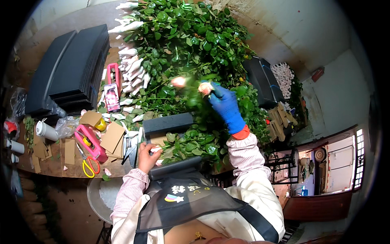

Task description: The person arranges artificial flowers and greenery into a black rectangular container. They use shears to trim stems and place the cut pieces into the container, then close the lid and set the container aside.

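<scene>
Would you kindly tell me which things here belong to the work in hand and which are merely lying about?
In hand:
- right hand, blue-gloved, holding a pale rose
- left hand on the bunch in the black tray
- heap of leafy stems

Lying about:
- yellow scissors
- pink tool
- cardboard pieces
- stacked black trays
- phone

Around our gloved right hand [226, 106], rose foliage [187, 44] crowds every side; by our left hand [147, 157], scissors [88, 164] and cardboard scraps [112, 137] clutter the bench.
</scene>
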